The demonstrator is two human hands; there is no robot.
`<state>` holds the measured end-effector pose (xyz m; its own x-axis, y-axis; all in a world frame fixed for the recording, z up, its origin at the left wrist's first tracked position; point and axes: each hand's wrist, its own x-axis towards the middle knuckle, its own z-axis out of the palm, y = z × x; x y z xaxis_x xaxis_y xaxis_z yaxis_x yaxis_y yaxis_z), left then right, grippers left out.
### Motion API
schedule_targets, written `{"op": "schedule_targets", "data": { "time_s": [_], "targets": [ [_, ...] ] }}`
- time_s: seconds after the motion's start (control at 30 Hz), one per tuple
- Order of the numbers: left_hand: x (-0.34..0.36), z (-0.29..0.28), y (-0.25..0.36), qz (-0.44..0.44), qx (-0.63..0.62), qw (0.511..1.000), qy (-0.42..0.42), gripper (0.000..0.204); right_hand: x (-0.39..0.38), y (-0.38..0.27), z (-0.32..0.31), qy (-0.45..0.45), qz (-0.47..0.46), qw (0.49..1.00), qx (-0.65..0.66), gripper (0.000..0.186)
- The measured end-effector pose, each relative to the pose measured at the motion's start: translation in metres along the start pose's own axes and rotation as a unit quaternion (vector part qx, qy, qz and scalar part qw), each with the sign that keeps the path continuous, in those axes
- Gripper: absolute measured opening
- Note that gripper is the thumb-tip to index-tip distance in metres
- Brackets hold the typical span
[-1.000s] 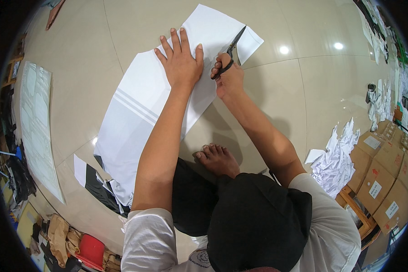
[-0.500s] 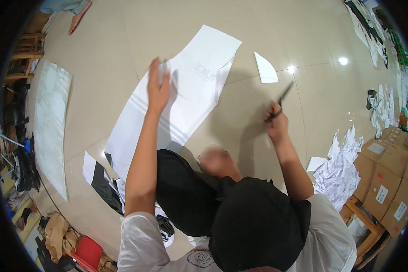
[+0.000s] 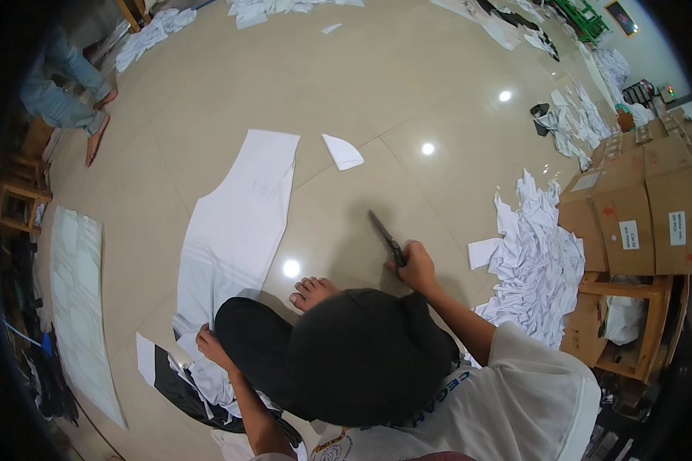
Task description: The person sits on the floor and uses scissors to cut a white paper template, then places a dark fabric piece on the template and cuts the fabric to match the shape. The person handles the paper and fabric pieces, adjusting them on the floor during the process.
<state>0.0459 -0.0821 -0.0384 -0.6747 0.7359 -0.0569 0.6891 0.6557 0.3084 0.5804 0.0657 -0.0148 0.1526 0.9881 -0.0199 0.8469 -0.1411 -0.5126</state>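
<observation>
A long white cloth panel (image 3: 234,207) with faint pencil marks lies flat on the floor, its lower end beside my dark-clothed knee. My left hand (image 3: 214,347) is at that lower end, fingers bent and closed on the cloth's edge. In my right hand (image 3: 417,267) is a pair of scissors (image 3: 388,240) with black handles, held above the floor to the right of the panel. The blades look closed and point up and to the left. A small curved white offcut (image 3: 343,152) lies beyond the scissors, apart from the panel.
A heap of white cloth scraps (image 3: 534,261) is at the right, before cardboard boxes (image 3: 623,207) on a wooden stand (image 3: 630,288). Black and white cloth (image 3: 178,388) lies by my left arm. At the left are a pale wrapped slab (image 3: 81,307) and another person's bare feet (image 3: 96,138).
My left hand has come back from the panel's upper left edge to its lower end. My right hand has drawn nearer with the scissors. The view has shifted, showing more floor ahead.
</observation>
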Motion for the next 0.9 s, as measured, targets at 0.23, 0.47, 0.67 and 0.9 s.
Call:
{"op": "schedule_targets", "data": {
  "time_s": [0.23,0.47,0.67,0.9],
  "targets": [
    [0.088,-0.001,-0.052,-0.082,-0.249,0.958,0.116,0.045,0.034,-0.009,0.021,-0.262,-0.081,0.962,-0.005,0.036],
    [0.073,-0.071,0.117,0.024,-0.743,0.658,-0.122,0.052,0.018,-0.023,0.033,-0.206,-0.142,0.968,0.018,0.044],
    [0.008,-0.073,0.278,0.072,-0.625,0.659,-0.413,0.049,0.041,-0.166,0.028,-0.306,-0.036,0.722,0.620,0.053],
    [0.006,-0.149,0.258,0.202,-0.542,0.781,-0.235,0.048,0.146,-0.078,-0.118,-0.046,0.030,0.869,0.492,0.046]
  ]
}}
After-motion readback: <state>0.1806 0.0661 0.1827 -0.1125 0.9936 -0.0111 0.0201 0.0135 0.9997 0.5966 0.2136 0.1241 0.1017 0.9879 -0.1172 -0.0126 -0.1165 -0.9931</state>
